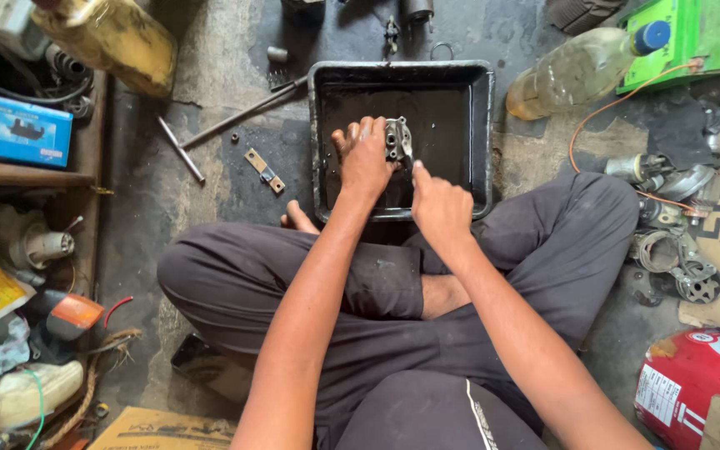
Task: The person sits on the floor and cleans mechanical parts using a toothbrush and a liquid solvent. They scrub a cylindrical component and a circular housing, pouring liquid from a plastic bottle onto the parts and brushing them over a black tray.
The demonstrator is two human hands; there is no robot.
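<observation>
I sit cross-legged on a workshop floor before a black metal tray [482,125] filled with dark liquid. My left hand [363,158] grips a small grey metal machine part [398,140] with round holes, holding it over the tray. My right hand [441,207] is just below and right of the part, fingers curled and thumb raised toward it; whether it holds something small is hidden.
Left of the tray lie metal rods [235,117] and a small bracket [263,170]. A yellow jug [114,37] and blue box [23,130] are at the left. A plastic bottle [577,71], green case [693,37], metal parts [677,258] and red canister [693,383] are at the right.
</observation>
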